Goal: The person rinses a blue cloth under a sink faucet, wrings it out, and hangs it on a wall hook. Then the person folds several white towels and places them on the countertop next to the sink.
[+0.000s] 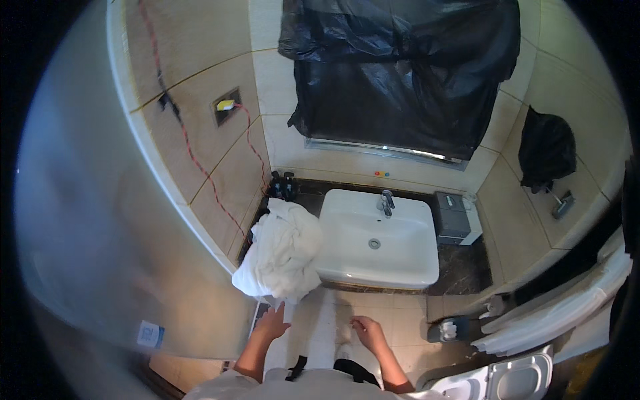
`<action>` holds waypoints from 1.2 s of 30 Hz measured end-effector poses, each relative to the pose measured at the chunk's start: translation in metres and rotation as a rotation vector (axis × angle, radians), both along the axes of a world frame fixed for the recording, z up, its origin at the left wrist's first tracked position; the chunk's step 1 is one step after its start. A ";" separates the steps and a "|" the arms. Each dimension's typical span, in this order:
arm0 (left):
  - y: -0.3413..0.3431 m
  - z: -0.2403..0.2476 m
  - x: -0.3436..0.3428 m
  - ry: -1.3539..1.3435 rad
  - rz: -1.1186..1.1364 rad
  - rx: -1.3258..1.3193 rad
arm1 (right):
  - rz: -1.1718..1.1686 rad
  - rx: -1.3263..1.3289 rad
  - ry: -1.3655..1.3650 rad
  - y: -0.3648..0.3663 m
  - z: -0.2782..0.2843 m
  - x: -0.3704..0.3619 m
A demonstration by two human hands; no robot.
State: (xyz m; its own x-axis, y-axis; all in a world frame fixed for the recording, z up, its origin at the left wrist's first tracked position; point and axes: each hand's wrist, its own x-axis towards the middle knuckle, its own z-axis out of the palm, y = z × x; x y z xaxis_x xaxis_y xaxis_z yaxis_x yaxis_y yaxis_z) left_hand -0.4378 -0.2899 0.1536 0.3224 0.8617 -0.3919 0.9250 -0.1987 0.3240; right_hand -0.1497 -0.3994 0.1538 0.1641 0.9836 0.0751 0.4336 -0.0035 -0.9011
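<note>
My left hand (272, 324) is open, fingers and thumb apart, just below the hanging edge of a crumpled white towel (283, 247). That towel lies heaped on the dark counter, left of a white washbasin (347, 262). I cannot make out whether my fingertips touch the cloth. In front of the basin, my right hand (368, 332) hangs over the floor with its fingers loosely bent and apart. Nothing shows in it. A chrome tap (387, 202) stands at the basin's back rim.
A grey box (452, 217) sits right of the basin, small black bottles (283, 185) behind the towel. Frosted glass (133, 233) borders the left. A toilet (520, 380), a small bin (445, 330) and hanging white towels (560, 300) are at right. Black plastic (400, 80) covers the mirror.
</note>
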 end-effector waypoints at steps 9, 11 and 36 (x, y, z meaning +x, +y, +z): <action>0.138 -0.039 0.055 -0.316 0.437 0.401 | 0.074 -0.076 0.388 0.144 -0.024 0.047; 0.163 -0.050 0.050 -0.315 0.525 0.384 | 0.123 -0.120 0.369 0.162 -0.018 0.043; 0.248 0.069 0.094 -0.951 -0.127 0.689 | -0.220 -0.024 0.935 0.365 0.072 -0.016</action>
